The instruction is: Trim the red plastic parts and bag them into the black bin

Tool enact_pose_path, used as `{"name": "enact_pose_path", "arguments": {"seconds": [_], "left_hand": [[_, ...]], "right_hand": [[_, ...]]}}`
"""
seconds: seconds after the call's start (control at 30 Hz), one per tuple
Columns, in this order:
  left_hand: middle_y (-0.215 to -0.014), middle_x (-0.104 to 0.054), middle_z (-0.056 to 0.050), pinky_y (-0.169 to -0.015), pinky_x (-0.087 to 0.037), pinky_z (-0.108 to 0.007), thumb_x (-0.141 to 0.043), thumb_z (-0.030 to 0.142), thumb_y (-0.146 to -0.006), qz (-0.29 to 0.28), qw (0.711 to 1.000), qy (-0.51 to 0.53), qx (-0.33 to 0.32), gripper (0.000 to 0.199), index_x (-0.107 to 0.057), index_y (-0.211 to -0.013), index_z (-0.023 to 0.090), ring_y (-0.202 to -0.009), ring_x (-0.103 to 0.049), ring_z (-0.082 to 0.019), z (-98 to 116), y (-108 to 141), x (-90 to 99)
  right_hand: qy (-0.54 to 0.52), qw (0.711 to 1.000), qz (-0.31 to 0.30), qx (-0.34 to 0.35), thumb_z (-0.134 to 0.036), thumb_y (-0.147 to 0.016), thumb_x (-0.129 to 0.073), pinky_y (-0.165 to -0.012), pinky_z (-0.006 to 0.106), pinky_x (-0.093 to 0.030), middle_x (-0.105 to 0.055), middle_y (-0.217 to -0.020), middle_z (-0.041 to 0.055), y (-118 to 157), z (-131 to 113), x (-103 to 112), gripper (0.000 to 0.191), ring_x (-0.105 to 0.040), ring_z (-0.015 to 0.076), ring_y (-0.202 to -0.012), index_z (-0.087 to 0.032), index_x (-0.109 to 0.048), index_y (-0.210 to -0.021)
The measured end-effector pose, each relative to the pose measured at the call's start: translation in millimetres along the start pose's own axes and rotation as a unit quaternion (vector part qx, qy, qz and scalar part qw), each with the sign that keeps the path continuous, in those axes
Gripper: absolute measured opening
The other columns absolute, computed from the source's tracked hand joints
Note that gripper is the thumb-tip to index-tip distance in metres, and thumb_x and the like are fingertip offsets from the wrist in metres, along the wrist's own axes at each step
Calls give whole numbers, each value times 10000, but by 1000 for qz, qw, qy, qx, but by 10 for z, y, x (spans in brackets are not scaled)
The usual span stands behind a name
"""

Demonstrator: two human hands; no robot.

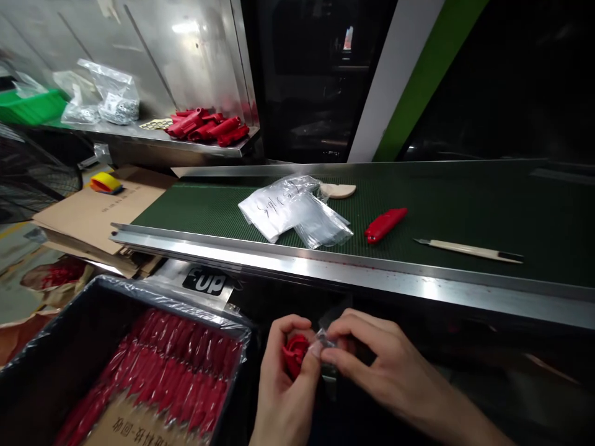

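Observation:
Low in the middle of the view, my left hand (283,384) grips a red plastic part (294,353), its end showing between thumb and fingers. My right hand (372,365) pinches a small clear plastic bag (325,331) right at that part's tip. Both hands are below the steel rim of the green conveyor belt (465,204). On the belt lie a stack of clear bags (297,210), another red part (385,224) and a pale-handled knife (469,250).
A black bin (60,353) lined with plastic, holding rows of bagged red parts, stands at my lower left. More red parts (207,127) are piled on a steel shelf behind, next to bags of metal pieces (111,102). Flat cardboard (93,210) lies left of the belt.

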State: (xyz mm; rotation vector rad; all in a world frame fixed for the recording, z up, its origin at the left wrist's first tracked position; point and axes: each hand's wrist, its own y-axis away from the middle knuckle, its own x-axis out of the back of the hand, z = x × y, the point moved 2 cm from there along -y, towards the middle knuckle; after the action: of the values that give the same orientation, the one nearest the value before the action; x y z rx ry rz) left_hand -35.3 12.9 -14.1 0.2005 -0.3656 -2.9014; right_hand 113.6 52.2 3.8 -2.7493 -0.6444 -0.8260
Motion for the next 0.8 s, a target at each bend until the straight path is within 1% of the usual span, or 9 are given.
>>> {"name": "enact_pose_path", "arguments": {"seconds": [0.03, 0.13, 0.27, 0.4, 0.5, 0.6, 0.67, 0.73, 0.8], "left_hand": [[-793, -593, 38, -670, -467, -136, -657, 346, -866, -15, 1000, -22, -9, 187, -568, -995, 243, -706, -550, -88, -23, -1, 6], [-759, -567, 40, -592, -452, -149, -568, 318, -918, -47, 990, -122, -51, 125, -549, -1018, 245, -633, -509, -90, -117, -18, 5], [-798, -587, 43, -627, -483, -159, -492, 169, -903, -24, 954, -253, -161, 202, -494, -1083, 260, -659, -570, -87, -198, -104, -3], [-787, -556, 58, -622, -488, -149, -472, 120, -881, -14, 941, -275, -199, 308, -445, -1141, 281, -645, -570, -78, -218, -168, 9], [-831, -570, 44, -616, -498, -176, -480, 117, -835, -53, 922, -296, -243, 428, -430, -1219, 300, -658, -580, -94, -237, -127, -8], [-891, -579, 14, -655, -522, -239, -477, 138, -831, -84, 905, -312, -276, 507, -411, -1299, 322, -716, -598, -131, -284, -85, -17], [-993, -590, -20, -758, -531, -323, -456, 107, -825, -66, 902, -323, -280, 544, -401, -1317, 334, -848, -615, -175, -304, -98, 4], [-1058, -589, -41, -843, -509, -400, -478, 76, -796, -32, 905, -330, -267, 573, -402, -1307, 324, -955, -603, -217, -302, -141, 36], [-1019, -595, -32, -838, -503, -396, -534, 68, -761, -13, 913, -328, -244, 586, -406, -1284, 299, -922, -606, -217, -286, -191, 52]], "right_hand": [[25, 1000, -2, 12, -168, -913, -576, -596, 161, -447, -590, -773, -58, 5, 6, -1, 79, -565, 56, -664, -230, -615, -884], [90, 994, 52, 44, -102, -908, -494, -578, 223, -414, -562, -733, -37, 36, 50, -20, 140, -522, 85, -628, -197, -582, -854], [157, 980, 87, 87, -82, -892, -471, -670, 320, -414, -574, -844, 30, 115, 102, -77, 182, -522, 168, -769, -178, -611, -956], [139, 979, 109, 106, -115, -924, -489, -739, 292, -477, -594, -996, 56, 188, 35, -52, 227, -564, 157, -878, -173, -562, -1131], [74, 991, 65, 90, -280, -953, -549, -706, 249, -503, -598, -929, 26, 200, -68, -20, 148, -577, 130, -817, -186, -575, -1065], [42, 993, 3, 109, -231, -972, -505, -654, 238, -495, -600, -797, -3, 205, -155, 6, 110, -578, 116, -713, -188, -601, -940], [25, 991, 48, 118, -136, -966, -471, -657, 215, -496, -624, -795, -8, 235, -173, 69, 147, -595, 98, -697, -186, -608, -983], [26, 986, 129, 103, -115, -942, -513, -687, 177, -506, -665, -865, -13, 313, -152, 142, 171, -631, 82, -746, -210, -607, -1049], [59, 975, 197, 82, -147, -920, -572, -717, 150, -519, -694, -926, -25, 443, -106, 177, 180, -663, 78, -788, -246, -618, -1063]]}}
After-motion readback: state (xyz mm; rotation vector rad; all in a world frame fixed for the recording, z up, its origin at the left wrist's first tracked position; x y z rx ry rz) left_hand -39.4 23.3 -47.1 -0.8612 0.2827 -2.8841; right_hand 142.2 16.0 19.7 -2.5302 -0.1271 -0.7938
